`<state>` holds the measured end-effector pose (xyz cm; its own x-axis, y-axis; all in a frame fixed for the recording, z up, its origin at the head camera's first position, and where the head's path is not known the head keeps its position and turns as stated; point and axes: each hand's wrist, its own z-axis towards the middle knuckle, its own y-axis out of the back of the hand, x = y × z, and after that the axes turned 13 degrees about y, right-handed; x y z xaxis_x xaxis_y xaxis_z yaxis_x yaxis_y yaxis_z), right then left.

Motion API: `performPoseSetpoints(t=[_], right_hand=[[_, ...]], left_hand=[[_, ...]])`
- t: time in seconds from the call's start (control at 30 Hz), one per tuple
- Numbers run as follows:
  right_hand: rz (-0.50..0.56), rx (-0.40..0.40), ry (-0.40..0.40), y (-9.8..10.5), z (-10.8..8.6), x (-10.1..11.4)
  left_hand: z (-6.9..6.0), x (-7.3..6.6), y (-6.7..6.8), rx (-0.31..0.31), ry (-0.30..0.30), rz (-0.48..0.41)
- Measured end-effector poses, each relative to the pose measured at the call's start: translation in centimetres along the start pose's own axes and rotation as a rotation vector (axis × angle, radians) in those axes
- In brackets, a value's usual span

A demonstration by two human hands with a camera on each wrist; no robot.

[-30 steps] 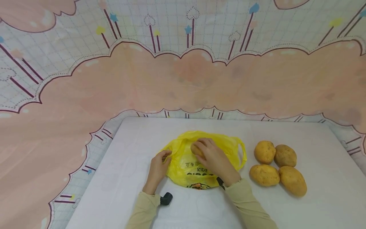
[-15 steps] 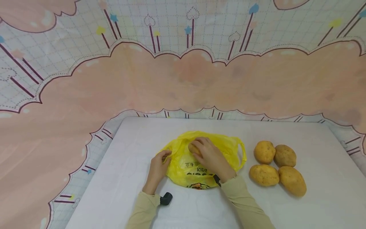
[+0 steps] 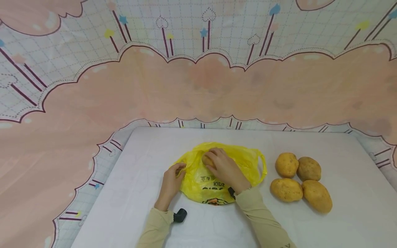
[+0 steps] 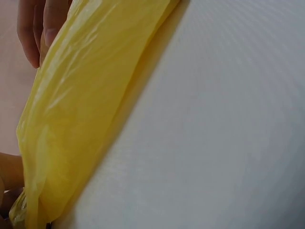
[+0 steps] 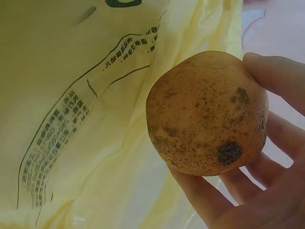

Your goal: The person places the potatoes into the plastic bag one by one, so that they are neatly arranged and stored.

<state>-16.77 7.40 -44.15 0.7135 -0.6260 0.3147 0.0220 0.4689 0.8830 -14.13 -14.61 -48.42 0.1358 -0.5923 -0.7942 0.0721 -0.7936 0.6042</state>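
Observation:
A yellow plastic bag (image 3: 193, 186) with dark print lies on the white table in the head view, its mouth spread and one handle loop at its right. My left hand (image 3: 171, 181) pinches the bag's left edge. Over the bag's mouth, my right hand (image 3: 227, 168) grips a potato (image 3: 207, 160). In the right wrist view that potato (image 5: 207, 114) is round and brown with a dark spot, held between thumb and fingers beside the printed plastic. The left wrist view shows the bag's side (image 4: 90, 95) and part of the hand at the left edge.
To the right of the bag lie several potatoes (image 3: 286, 190) grouped together on the white table (image 3: 149, 148). A black wrist-worn device (image 3: 180, 215) sticks out beside the left sleeve. A printed peach cloth (image 3: 198, 89) hangs behind and at the left.
My right hand has shifted a little to the left with the potato, over the bag's mouth. The left hand and the bag stay in place.

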Motion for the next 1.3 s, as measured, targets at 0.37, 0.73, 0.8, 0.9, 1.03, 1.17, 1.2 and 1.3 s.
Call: performPoseSetpoints(t=[0.37, 0.73, 0.8, 0.9, 1.03, 1.17, 1.2, 1.3], right_hand=[[0.025, 0.012, -0.016, -0.7, 0.8, 0.1], [0.027, -0.018, -0.014, -1.5, 1.2, 0.3], [0.022, -0.028, -0.002, -1.7, 1.3, 0.3], [0.018, -0.036, 0.009, -2.0, 1.4, 0.2], [0.018, -0.037, 0.005, -2.2, 1.5, 0.2], [0.007, -0.035, -0.009, -2.3, 1.5, 0.2], [0.002, -0.036, -0.011, -2.4, 1.6, 0.2], [-0.009, -0.037, -0.014, -2.5, 1.6, 0.1]], left_hand=[[-0.1, 0.2, -0.1, -0.013, -0.021, 0.016], [0.0, 0.2, 0.0, 0.0, -0.027, 0.008], [-0.1, 0.2, 0.0, 0.001, -0.022, 0.007], [-0.1, 0.2, 0.1, 0.001, -0.022, 0.006], [-0.1, 0.3, 0.1, 0.004, -0.025, 0.003], [-0.1, 0.3, 0.1, 0.003, -0.028, 0.004], [-0.1, 0.3, 0.1, 0.003, -0.026, 0.005], [-0.1, 0.4, 0.0, -0.002, -0.036, 0.012]])
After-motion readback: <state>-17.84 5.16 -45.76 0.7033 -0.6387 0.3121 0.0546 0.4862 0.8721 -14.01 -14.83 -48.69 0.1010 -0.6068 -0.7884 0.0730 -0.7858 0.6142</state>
